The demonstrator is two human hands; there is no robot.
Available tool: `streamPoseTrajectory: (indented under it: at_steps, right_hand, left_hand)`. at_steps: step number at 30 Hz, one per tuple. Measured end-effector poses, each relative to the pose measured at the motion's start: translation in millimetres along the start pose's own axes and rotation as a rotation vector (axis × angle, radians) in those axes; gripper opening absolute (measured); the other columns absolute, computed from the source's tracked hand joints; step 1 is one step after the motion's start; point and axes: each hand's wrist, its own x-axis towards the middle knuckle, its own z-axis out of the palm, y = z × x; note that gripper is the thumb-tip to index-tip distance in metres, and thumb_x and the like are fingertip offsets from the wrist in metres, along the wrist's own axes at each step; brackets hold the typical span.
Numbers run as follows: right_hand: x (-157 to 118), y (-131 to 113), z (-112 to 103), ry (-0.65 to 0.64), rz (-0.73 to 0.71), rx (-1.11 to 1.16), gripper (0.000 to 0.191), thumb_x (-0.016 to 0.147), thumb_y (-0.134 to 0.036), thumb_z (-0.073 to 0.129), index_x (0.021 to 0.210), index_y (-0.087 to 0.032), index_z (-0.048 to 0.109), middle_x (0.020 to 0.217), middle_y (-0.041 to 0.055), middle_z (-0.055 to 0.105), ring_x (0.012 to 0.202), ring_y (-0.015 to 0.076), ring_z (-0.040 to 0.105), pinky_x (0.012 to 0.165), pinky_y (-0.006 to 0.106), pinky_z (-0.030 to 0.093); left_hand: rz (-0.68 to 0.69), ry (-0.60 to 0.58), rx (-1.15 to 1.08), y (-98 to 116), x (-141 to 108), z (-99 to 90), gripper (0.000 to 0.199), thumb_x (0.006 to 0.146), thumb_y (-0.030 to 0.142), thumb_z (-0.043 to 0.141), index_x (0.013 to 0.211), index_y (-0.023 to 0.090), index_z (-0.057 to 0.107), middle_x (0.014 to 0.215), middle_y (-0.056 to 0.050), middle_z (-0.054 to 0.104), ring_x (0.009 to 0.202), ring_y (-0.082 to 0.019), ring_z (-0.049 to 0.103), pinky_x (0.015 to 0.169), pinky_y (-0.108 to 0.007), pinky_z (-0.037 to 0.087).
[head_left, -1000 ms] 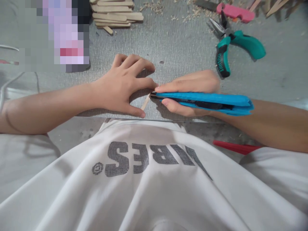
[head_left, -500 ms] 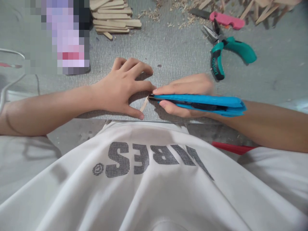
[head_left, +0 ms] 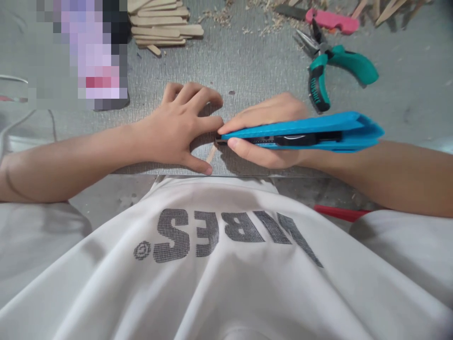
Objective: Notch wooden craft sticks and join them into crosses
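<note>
- Nearest, a white cloth shirt with dark printed letters (head_left: 226, 288) fills the foreground; a long red object (head_left: 341, 212) shows at right below the tabletop.
- A thin pale wooden strip (head_left: 211, 154) lies near the front edge of the grey textured tabletop (head_left: 264, 71), its far end hidden at the cutter's tip.
- The left hand (head_left: 184, 120) spreads its fingers, thumb tip at the strip's near end; I cannot tell whether it grips.
- The right hand (head_left: 271, 113) is clamped on a blue plastic box cutter (head_left: 354, 123), fingertips close to the left forefinger.
- Beyond, a grey cable (head_left: 16, 126) lies left, near a pixelated lilac object (head_left: 94, 56); teal-and-black metal pliers (head_left: 320, 78) lie open at right.
- Farthest: flat pale wooden sticks (head_left: 161, 32), curled wood shavings (head_left: 221, 18), a pink-handled knife with a grey blade (head_left: 332, 21) and scattered wooden pieces (head_left: 388, 12).
</note>
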Motion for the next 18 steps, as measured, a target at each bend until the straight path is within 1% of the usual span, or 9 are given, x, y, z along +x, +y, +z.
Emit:
streamPoseTrajectory:
  at_steps: [4,5,9,12,14,16,18]
  right_hand:
    - [-2,0,7,0.055,-0.069,-0.045,0.032,0.124,-0.041,0.063,0.133,-0.032,0.093,0.113,0.0056,0.098,0.098,0.0279,0.095,0.091,0.043,0.079]
    - [-2,0,8,0.063,-0.089,-0.061,0.032,0.125,-0.041,0.062,0.133,-0.031,0.092,0.113,0.0054,0.098,0.097,0.0276,0.095,0.091,0.043,0.078]
    - [-5,4,12,0.101,-0.170,-0.101,0.032,0.126,-0.038,0.061,0.136,-0.029,0.090,0.114,0.0049,0.098,0.095,0.0253,0.094,0.086,0.040,0.075]
    - [-10,7,11,0.179,-0.266,-0.087,0.029,0.124,-0.028,0.067,0.144,-0.029,0.087,0.115,0.0021,0.099,0.093,0.0228,0.094,0.085,0.037,0.074]
    - [-13,7,9,0.247,-0.286,-0.100,0.032,0.121,-0.024,0.070,0.148,-0.029,0.085,0.119,0.0024,0.100,0.096,0.0230,0.095,0.087,0.037,0.075]
    - [-15,5,6,0.245,-0.282,-0.122,0.032,0.121,-0.025,0.071,0.150,-0.028,0.085,0.119,0.0035,0.099,0.096,0.0235,0.096,0.087,0.037,0.075]
    - [-16,3,4,0.181,-0.281,-0.128,0.032,0.122,-0.025,0.071,0.151,-0.029,0.083,0.116,0.0026,0.099,0.095,0.0231,0.095,0.086,0.037,0.075]
  left_hand:
    - [0.005,0.068,-0.014,-2,-1,3.9,0.091,0.098,0.113,0.072,0.148,0.037,0.081,0.188,-0.016,0.065,0.169,-0.060,0.052,0.135,-0.080,0.040]
    - [0.008,0.082,-0.013,-3,-1,5.1,0.091,0.097,0.113,0.073,0.147,0.038,0.081,0.186,-0.016,0.066,0.169,-0.060,0.053,0.135,-0.079,0.041]
    - [0.027,0.066,0.029,-5,0,7.9,0.099,0.095,0.116,0.071,0.148,0.033,0.082,0.188,-0.023,0.063,0.167,-0.063,0.055,0.132,-0.085,0.042]
    - [0.026,0.076,0.031,-6,0,7.4,0.097,0.097,0.116,0.069,0.150,0.035,0.081,0.189,-0.021,0.064,0.167,-0.061,0.056,0.133,-0.082,0.043]
    - [0.033,0.085,0.026,-6,0,7.1,0.099,0.097,0.117,0.067,0.151,0.035,0.080,0.188,-0.021,0.064,0.166,-0.060,0.056,0.133,-0.081,0.043]
    - [0.041,0.080,0.034,-5,-1,7.4,0.104,0.098,0.119,0.065,0.152,0.032,0.081,0.188,-0.023,0.064,0.165,-0.060,0.056,0.132,-0.083,0.043]
    - [0.047,0.081,0.043,-5,-1,8.3,0.106,0.099,0.119,0.064,0.153,0.029,0.081,0.188,-0.026,0.064,0.165,-0.060,0.057,0.132,-0.085,0.042]
